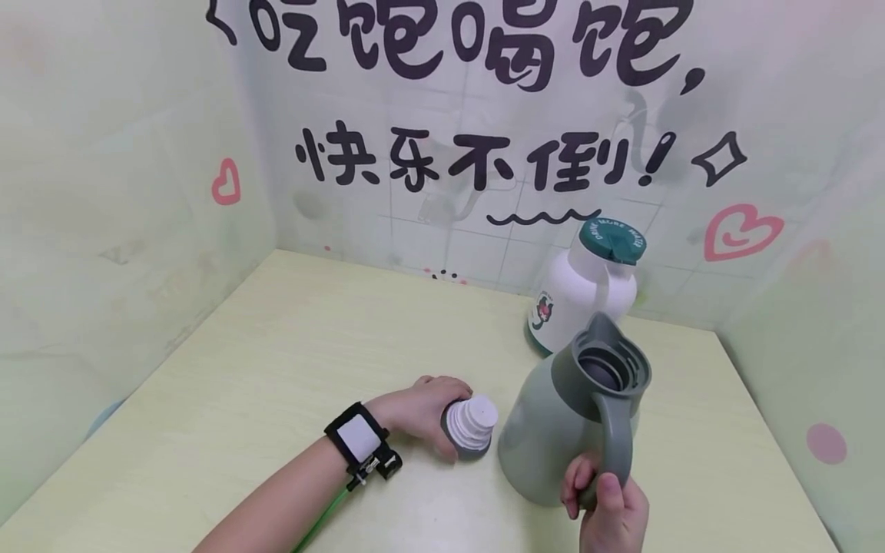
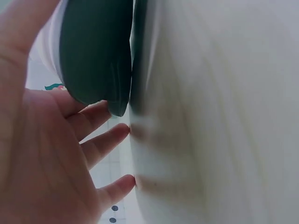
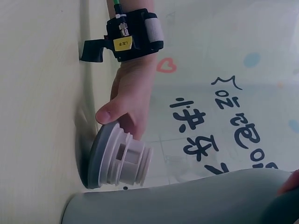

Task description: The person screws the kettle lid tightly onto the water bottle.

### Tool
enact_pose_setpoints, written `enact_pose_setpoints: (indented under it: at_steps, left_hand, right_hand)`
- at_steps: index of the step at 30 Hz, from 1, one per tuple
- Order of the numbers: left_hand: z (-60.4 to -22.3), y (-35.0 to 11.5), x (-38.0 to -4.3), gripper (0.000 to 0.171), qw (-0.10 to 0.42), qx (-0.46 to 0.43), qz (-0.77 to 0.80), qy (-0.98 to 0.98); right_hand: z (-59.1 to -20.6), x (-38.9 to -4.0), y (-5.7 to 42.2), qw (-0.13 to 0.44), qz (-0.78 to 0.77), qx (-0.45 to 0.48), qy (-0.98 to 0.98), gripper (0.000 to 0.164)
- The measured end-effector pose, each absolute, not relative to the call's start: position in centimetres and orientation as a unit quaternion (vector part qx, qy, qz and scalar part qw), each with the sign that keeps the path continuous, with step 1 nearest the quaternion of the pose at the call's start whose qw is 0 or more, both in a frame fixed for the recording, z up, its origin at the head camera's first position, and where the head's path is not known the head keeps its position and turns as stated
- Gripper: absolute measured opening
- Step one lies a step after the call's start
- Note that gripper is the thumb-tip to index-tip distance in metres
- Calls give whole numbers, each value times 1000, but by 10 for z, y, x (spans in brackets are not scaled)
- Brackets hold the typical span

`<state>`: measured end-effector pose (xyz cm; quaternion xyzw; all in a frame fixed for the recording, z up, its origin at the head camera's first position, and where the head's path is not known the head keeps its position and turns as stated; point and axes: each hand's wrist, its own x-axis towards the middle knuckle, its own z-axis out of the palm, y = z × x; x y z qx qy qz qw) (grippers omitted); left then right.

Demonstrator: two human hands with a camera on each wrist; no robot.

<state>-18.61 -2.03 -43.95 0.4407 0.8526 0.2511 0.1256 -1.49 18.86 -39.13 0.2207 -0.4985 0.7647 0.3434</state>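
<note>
My left hand (image 1: 423,413) grips a jug lid (image 1: 477,424), which sits upside down at the tabletop with its white stepped stopper pointing up. In the left wrist view the lid's dark green side (image 2: 96,51) lies between thumb and fingers, its edge close to the table, and the outer fingertips touch the surface. On the right, my right hand (image 1: 611,507) holds the handle of a grey-green jug (image 1: 542,434). The jug stands upright with its mouth uncovered and its spout toward the back. In the right wrist view the lid (image 3: 117,158) is beside the jug's body.
Behind the jug stands a white bottle (image 1: 588,286) with a green cap. The pale wooden table (image 1: 290,338) is bordered by light printed sheets at the back and sides. A green cable (image 1: 321,522) runs from the left wrist camera along the forearm.
</note>
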Motion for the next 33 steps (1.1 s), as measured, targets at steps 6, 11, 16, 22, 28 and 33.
enact_pose_setpoints:
  at_steps: [6, 11, 16, 22, 28, 33]
  left_hand:
    - [-437, -21, -186, 64, 111, 432, 270, 853]
    - [-437, -23, -185, 66, 133, 403, 316, 849]
    - [-439, -26, -186, 66, 167, 384, 369, 830]
    - [-442, -29, -188, 68, 191, 352, 409, 820]
    - [-439, -30, -188, 67, 196, 325, 449, 808]
    - [-440, -30, -189, 66, 197, 288, 513, 784]
  right_hand:
    - [-391, -16, 188, 345, 767, 225, -493, 33]
    - [-392, -16, 188, 347, 769, 221, -490, 33]
    - [-393, -15, 188, 348, 769, 218, -489, 32]
    - [-393, -16, 188, 346, 771, 217, -489, 32]
    - [-393, -16, 189, 343, 770, 222, -489, 32]
    - [-393, -16, 189, 343, 772, 214, -491, 32]
